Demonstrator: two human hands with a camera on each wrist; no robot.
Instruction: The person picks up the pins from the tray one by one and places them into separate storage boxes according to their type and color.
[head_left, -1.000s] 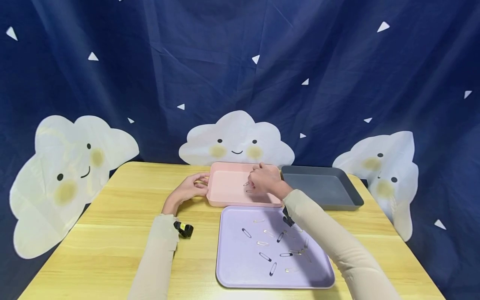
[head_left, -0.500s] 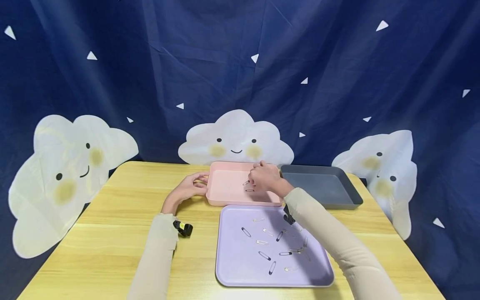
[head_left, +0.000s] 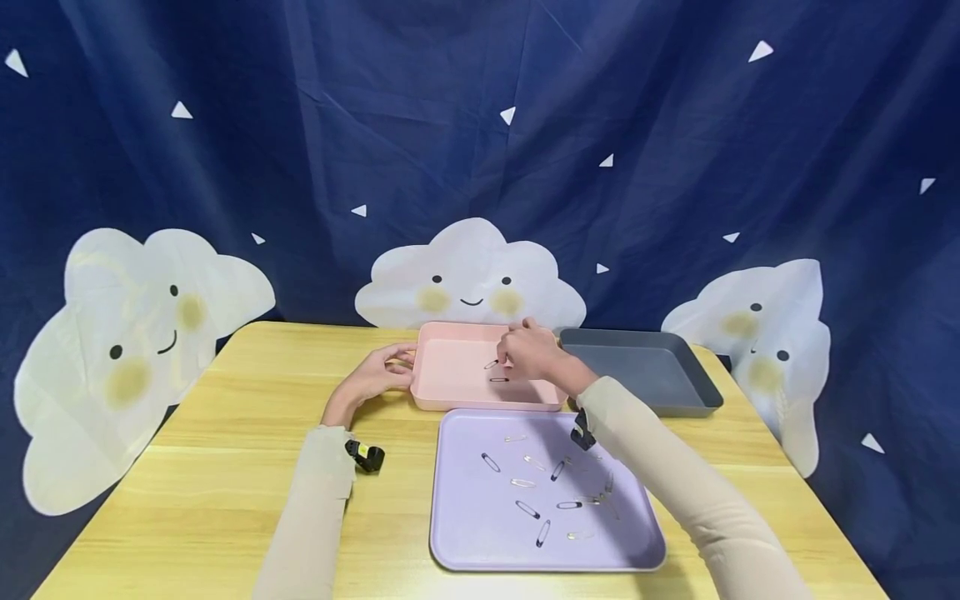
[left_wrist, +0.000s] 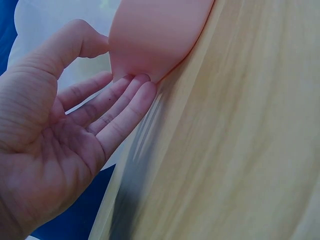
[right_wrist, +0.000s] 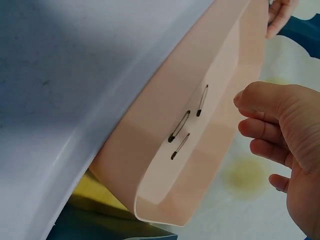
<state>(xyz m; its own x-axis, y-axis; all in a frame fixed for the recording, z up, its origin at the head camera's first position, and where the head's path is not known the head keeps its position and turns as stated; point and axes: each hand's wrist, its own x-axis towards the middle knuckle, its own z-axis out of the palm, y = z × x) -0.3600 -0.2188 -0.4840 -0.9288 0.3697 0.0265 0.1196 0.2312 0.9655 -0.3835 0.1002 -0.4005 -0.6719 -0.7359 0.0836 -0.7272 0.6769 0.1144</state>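
Here, the pink tray (head_left: 452,363) holds three pins (right_wrist: 179,126), relaxed left grip (head_left: 372,377) touching it, empty right grip (head_left: 534,353) loosely curled.

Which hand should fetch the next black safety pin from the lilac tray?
Probably the right hand: no pin shows in its fingers, and it is nearer the black safety pins on the lilac tray. The left hand touches the pink tray, perhaps steadying it.

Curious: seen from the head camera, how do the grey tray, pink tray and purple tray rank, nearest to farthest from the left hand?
1. Pink tray: just right of the left hand, touching it.
2. Purple tray: below and right.
3. Grey tray: farthest right, beyond the pink one.
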